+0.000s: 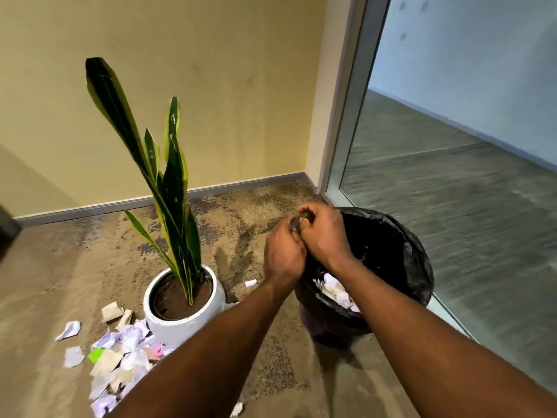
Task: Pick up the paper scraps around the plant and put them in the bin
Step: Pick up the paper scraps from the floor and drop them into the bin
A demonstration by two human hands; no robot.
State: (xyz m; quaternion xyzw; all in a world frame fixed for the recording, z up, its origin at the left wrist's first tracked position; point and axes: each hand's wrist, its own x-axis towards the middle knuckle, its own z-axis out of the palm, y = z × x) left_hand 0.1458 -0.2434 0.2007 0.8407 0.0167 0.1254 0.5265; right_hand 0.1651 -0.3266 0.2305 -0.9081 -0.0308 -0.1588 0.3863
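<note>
A snake plant stands in a white pot [187,324] on the carpet. Several crumpled paper scraps [120,357] lie in a pile to the left of and in front of the pot, and one small scrap [250,283] lies between the pot and the bin. The bin [422,267], lined with a black bag, stands to the right and holds scraps [334,289]. My left hand [283,254] and right hand [324,233] are pressed together over the bin's left rim. Their fingers curl round a small paper scrap [297,225] that is mostly hidden.
A yellow wall with a grey skirting board runs behind the plant. A glass partition [452,146] in a metal frame stands just right of the bin. Another scrap [237,409] lies near the bottom edge, between my forearms.
</note>
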